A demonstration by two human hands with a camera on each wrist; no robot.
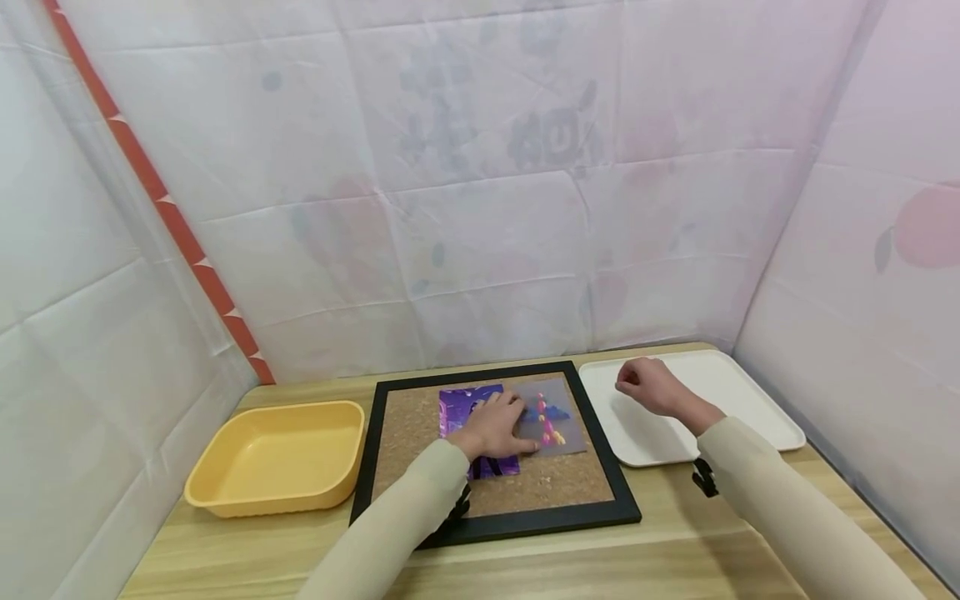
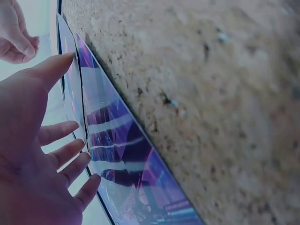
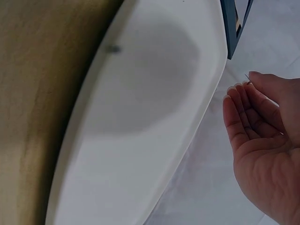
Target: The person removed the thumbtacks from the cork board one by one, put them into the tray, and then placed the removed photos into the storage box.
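Note:
On the cork board [image 1: 555, 490] with its black frame lie a glossy purple packet [image 1: 454, 410] and, overlapping it on the right, a grey picture sheet [image 1: 561, 398] with pink and blue marks. My left hand [image 1: 491, 427] spreads over where the two meet, its fingers extended, hiding part of both. In the left wrist view the thumb and fingertips lie along the sheet's edge beside the purple packet [image 2: 123, 140]. Above the white tray, my right hand [image 1: 651, 387] pinches a thin pin [image 3: 247, 78] between thumb and forefinger, its point sticking out past the fingertips.
A yellow plastic basin [image 1: 197, 485] stands left of the board. To the right, the white tray [image 1: 723, 392] lies close to the board's frame. Pale printed cloth [image 1: 480, 233] walls in the wooden table [image 1: 637, 558] behind and at both sides.

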